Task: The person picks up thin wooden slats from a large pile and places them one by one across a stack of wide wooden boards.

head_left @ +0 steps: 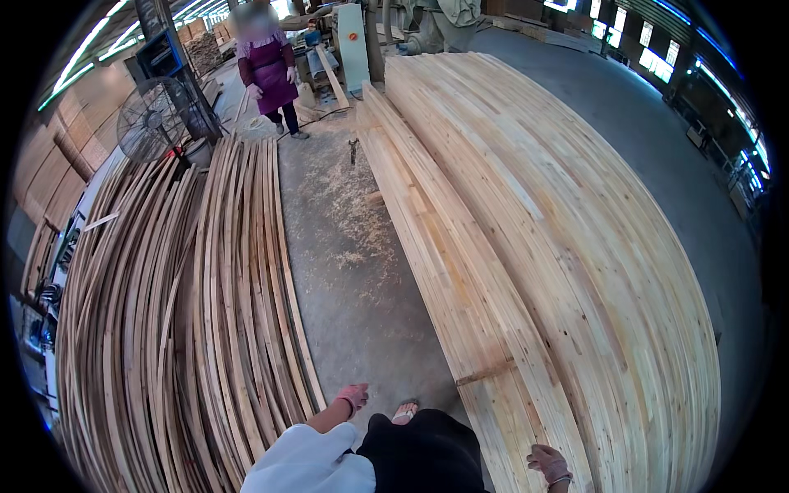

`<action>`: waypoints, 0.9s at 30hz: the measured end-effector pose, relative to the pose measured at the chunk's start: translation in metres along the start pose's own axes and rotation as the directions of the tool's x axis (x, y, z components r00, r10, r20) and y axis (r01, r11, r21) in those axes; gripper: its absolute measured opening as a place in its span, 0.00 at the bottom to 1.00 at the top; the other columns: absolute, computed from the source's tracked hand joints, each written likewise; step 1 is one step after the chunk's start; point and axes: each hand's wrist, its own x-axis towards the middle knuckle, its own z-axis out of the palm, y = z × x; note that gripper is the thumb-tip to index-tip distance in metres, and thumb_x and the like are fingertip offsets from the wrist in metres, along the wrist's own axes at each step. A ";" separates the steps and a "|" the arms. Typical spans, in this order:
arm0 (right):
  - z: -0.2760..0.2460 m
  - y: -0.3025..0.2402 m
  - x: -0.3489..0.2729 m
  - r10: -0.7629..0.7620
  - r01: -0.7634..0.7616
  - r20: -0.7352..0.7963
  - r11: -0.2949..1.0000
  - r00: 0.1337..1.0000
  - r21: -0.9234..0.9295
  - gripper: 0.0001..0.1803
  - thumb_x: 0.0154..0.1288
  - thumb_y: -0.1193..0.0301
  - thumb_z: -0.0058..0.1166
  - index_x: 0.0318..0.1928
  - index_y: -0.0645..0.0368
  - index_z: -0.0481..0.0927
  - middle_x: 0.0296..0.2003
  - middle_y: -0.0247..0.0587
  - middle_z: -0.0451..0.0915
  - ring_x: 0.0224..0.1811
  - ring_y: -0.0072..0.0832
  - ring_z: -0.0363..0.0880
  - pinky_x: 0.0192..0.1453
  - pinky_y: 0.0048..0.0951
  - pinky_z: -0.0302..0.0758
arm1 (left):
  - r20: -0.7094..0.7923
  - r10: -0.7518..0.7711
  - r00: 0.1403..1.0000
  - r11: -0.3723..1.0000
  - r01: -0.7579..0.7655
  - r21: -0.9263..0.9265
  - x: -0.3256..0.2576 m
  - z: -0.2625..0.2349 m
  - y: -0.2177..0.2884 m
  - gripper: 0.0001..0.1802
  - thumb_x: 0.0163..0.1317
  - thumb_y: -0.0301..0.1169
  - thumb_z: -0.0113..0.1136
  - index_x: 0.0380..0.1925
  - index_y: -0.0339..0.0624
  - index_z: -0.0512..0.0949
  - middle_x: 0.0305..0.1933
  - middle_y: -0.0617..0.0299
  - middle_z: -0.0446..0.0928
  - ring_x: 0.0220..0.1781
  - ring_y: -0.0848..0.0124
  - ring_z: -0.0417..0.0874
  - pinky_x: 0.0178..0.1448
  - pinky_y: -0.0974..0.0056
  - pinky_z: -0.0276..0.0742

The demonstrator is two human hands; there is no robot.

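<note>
My left hand (pixel 353 397), in a pinkish glove, hangs over the floor beside a row of long narrow wood strips (pixel 246 312). Its fingers are loosely bent, and nothing shows in them. Over the near end of a low stack of pale boards (pixel 485 333) is my right hand (pixel 549 464), also gloved, its fingers slightly curled and apart. I see nothing held in it; whether it touches the wood I cannot tell. A darker wooden crosspiece (pixel 486 372) lies across the low stack. Alongside rises a taller, wide stack of long pale boards (pixel 575 246).
Concrete floor (pixel 362 320) with scattered shavings (pixel 345 197) runs between the stacks. At the far end a person in a purple apron (pixel 267 70) stands near a pale machine cabinet (pixel 351 49). A large fan (pixel 152 121) stands behind the strips at left.
</note>
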 end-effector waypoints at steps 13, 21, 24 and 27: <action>-0.117 0.087 -0.004 -0.131 -0.272 -0.666 0.842 0.735 -0.466 0.30 0.53 0.62 0.62 0.54 0.64 0.74 0.50 0.50 0.78 0.55 0.39 0.76 0.59 0.37 0.71 | -0.021 0.375 0.927 0.557 -0.207 0.804 0.008 0.093 -0.084 0.08 0.63 0.38 0.46 0.27 0.51 0.70 0.26 0.63 0.72 0.28 0.66 0.73 0.30 0.63 0.66; -0.128 0.054 0.024 -0.154 -0.343 -0.548 0.634 0.822 -0.693 0.51 0.44 0.55 0.69 0.67 0.55 0.57 0.64 0.55 0.64 0.67 0.46 0.63 0.68 0.38 0.63 | -0.389 0.202 0.899 0.950 -0.083 0.301 -0.044 0.211 -0.064 0.12 0.60 0.39 0.57 0.30 0.41 0.75 0.20 0.66 0.72 0.20 0.75 0.69 0.26 0.69 0.64; -0.111 0.049 0.036 -0.159 -0.367 -0.499 0.500 0.852 -0.785 0.52 0.42 0.53 0.70 0.66 0.54 0.58 0.62 0.53 0.66 0.65 0.44 0.66 0.64 0.39 0.67 | -0.341 0.139 0.930 0.990 -0.119 0.078 -0.068 0.215 -0.072 0.11 0.63 0.38 0.54 0.26 0.48 0.66 0.15 0.72 0.61 0.14 0.78 0.59 0.19 0.69 0.53; -0.115 0.044 0.057 -0.105 -0.486 -0.579 0.435 0.808 -0.758 0.40 0.42 0.54 0.70 0.56 0.50 0.66 0.51 0.44 0.74 0.56 0.36 0.74 0.57 0.35 0.71 | -0.428 0.198 0.882 0.934 -0.036 0.356 -0.081 0.215 -0.084 0.10 0.63 0.38 0.51 0.26 0.49 0.67 0.15 0.72 0.63 0.11 0.77 0.59 0.15 0.67 0.50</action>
